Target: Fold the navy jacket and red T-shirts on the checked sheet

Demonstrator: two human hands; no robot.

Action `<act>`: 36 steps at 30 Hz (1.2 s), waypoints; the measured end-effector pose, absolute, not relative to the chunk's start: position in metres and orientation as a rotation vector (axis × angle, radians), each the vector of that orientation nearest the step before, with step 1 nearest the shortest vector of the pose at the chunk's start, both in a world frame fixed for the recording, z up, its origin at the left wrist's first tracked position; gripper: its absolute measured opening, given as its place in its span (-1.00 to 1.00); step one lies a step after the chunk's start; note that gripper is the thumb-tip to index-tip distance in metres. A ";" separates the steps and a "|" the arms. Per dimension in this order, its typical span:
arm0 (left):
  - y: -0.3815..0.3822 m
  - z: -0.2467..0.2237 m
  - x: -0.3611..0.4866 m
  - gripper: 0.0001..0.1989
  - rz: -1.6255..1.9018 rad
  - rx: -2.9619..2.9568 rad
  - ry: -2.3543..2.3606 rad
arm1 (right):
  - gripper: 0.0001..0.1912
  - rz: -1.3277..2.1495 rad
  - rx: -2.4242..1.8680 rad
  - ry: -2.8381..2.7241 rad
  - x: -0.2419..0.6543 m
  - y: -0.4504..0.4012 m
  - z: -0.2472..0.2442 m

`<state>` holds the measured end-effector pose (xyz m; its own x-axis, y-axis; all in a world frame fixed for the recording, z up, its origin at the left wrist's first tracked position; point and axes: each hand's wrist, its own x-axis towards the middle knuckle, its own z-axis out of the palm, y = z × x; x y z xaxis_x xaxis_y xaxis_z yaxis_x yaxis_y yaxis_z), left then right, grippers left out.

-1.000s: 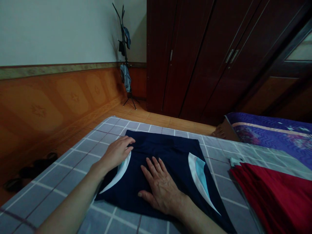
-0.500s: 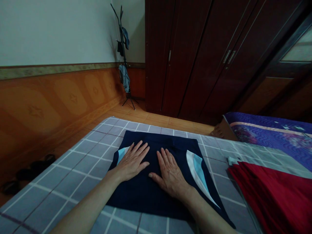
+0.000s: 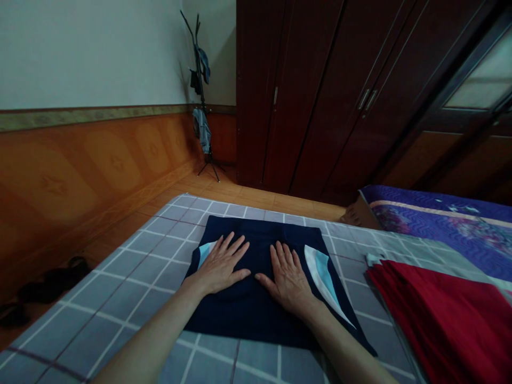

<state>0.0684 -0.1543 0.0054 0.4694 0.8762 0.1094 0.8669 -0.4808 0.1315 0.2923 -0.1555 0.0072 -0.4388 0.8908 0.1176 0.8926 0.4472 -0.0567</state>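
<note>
A dark navy garment (image 3: 256, 314) with white and light blue side panels lies folded flat on a grey checked bedspread (image 3: 148, 288). My left hand (image 3: 224, 264) rests palm down on its left half, fingers spread, partly over the left panel. On the right half, my right hand (image 3: 287, 277) also lies flat, its fingers pointing away from me and slightly apart, beside the right panel. The two thumbs point toward each other with a small gap between them. Neither hand grips the cloth.
Folded red cloth (image 3: 448, 309) lies on the bed at the right. Beyond it is a purple patterned bedcover (image 3: 440, 213). A coat stand (image 3: 202, 90) stands in the far corner beside a dark wardrobe (image 3: 312, 96). Dark footwear (image 3: 52, 280) is on the floor at left.
Both hands have shifted slightly to the right, staying flat on the garment. The red cloth and wardrobe appear a little further left in the view.
</note>
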 end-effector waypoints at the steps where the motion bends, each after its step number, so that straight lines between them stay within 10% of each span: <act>1: -0.154 0.006 0.069 -0.32 0.243 2.631 1.569 | -0.07 -0.032 -1.586 -2.558 0.295 -0.156 0.007; 36: -0.223 0.024 0.150 -0.42 0.255 2.794 1.056 | -0.31 -0.154 -1.741 -2.374 0.377 -0.207 0.005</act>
